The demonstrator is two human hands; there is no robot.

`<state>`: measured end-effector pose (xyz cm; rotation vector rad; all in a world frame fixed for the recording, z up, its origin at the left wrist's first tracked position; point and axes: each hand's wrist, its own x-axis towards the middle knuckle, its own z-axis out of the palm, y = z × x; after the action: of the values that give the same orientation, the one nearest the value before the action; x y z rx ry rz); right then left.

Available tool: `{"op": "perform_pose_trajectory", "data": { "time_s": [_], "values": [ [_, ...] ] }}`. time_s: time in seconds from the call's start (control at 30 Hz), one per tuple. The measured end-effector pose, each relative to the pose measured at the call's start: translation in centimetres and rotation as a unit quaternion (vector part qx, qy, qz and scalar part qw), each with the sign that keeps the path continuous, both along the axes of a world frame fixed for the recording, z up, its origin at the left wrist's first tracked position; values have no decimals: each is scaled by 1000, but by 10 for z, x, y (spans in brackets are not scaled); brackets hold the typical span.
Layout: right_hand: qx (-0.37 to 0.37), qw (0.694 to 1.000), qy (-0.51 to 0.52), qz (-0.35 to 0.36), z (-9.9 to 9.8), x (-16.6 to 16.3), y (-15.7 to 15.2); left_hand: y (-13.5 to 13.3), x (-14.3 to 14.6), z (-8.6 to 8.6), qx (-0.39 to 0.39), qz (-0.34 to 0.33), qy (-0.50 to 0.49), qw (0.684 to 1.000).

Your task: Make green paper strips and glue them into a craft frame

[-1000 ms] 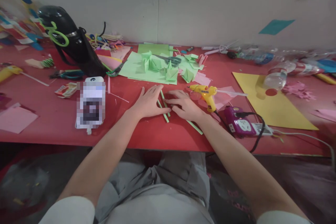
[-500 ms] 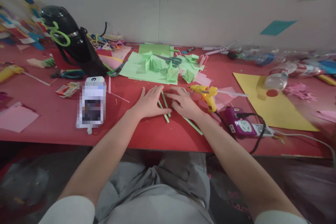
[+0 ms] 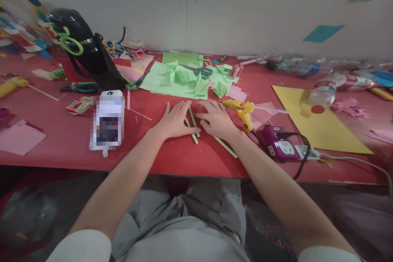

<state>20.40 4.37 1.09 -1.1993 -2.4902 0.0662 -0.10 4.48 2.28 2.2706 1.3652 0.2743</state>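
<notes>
Both of my hands lie flat on the red table [image 3: 61, 143], side by side. My left hand [image 3: 173, 120] is open, fingers stretched forward, resting over thin rolled green paper sticks [image 3: 193, 121]. My right hand [image 3: 217, 120] is also open and flat, pressing on another green stick [image 3: 226, 147] that runs out from under it toward me. A yellow glue gun [image 3: 241, 111] stands just right of my right hand. Folded green paper shapes [image 3: 196, 82] lie on green sheets beyond my fingertips.
A blurred phone-like device [image 3: 107, 120] lies to the left, with a black bag [image 3: 89, 55] behind it. A purple power strip [image 3: 281, 145] with cables sits at the right, beside a yellow sheet [image 3: 325, 131] and a plastic bottle [image 3: 322, 92]. Scissors [image 3: 196, 69] and pink paper scraps lie about.
My right hand has slid slightly forward over the green sticks. My left hand has stayed in place.
</notes>
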Motion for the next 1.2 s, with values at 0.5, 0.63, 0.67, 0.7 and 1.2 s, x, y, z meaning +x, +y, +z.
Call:
{"op": "perform_pose_trajectory", "data": {
  "time_s": [0.5,0.63,0.67,0.7,1.2],
  "values": [
    [-3,997,74,-8,-5,0,1,1,-1,-4,7,-3,-3,1000],
    [-17,990,137,2,-13,-2,10,2,-1,-4,8,-4,-3,1000],
    [-25,989,142,7,-15,-3,13,2,-1,-4,7,-4,-3,1000],
    [-36,989,141,14,-15,-3,16,2,-1,-4,7,-5,-3,1000],
    [-71,993,-92,8,18,-25,25,0,0,0,-1,0,-13,1000]
  ]
}}
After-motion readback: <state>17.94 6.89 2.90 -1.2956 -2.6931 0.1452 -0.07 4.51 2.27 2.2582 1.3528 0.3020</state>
